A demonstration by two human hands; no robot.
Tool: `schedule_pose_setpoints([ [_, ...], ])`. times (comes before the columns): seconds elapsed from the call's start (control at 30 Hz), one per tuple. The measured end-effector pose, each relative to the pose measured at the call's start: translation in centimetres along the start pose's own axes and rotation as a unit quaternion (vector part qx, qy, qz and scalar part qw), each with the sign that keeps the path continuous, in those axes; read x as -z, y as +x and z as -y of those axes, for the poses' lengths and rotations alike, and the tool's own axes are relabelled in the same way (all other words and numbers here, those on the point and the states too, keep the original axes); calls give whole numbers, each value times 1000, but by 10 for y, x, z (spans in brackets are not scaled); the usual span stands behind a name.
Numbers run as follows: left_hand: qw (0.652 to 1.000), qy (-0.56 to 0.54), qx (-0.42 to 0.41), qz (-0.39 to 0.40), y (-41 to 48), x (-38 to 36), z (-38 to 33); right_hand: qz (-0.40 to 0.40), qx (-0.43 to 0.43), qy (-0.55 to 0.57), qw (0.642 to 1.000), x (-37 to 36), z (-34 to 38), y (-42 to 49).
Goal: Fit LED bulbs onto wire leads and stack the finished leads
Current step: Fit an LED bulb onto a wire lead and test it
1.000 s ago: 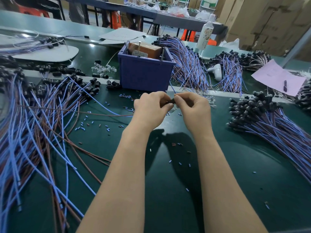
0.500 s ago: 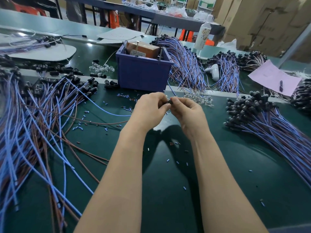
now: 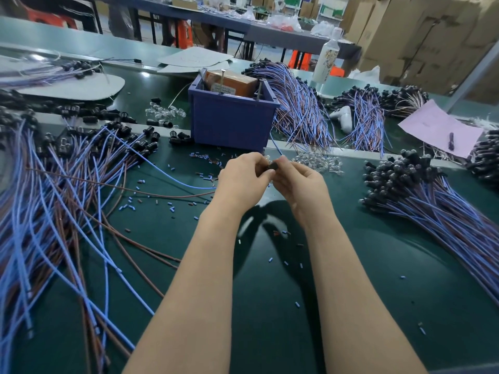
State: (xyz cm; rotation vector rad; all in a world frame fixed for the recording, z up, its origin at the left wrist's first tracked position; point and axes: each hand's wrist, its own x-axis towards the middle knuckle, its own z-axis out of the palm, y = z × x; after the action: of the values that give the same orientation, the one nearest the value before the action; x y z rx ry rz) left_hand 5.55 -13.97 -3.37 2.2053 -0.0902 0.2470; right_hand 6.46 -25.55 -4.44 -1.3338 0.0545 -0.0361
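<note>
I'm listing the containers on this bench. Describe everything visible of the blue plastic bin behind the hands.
The blue plastic bin is a square, open-topped tub with opaque walls and a flared rim. It stands upright on the dark green table. A brown cardboard box with a white label and thin metal rods sit inside. Blue and brown wires lie close by its right side. Neither the left hand nor the right hand touches it.

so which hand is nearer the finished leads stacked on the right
Right. The right hand is left of the finished leads, not touching; the left hand is farther left, beyond it.
</note>
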Motion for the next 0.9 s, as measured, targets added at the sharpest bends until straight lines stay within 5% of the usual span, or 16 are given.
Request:
schedule_pose_setpoints([
  [0.23,999,-32,9,22,0,2,3,-8,61,-118,991,1,-1,-3],
  [0.4,999,-35,7,25,1,0,5,5,30,-94,995,3,-1,-2],
  [0.57,998,21,-12,-65,1,-3,-1,-47,59,-101,992,4,-1,1],
  [0.63,995,-62,-45,-69,1,1,-6,-101,54,-34,993,9,2,4],
  [0.7,990,-126,-23,49,-2,3,-12,-145,44,20,988,15,4,7],
  [0.8,951,-181,117,221,-5,-4,-15,-177,34,21,983,22,4,10],
  [0.9,885,-391,210,139,0,-7,-12,-177,22,-22,984,27,3,13],
])
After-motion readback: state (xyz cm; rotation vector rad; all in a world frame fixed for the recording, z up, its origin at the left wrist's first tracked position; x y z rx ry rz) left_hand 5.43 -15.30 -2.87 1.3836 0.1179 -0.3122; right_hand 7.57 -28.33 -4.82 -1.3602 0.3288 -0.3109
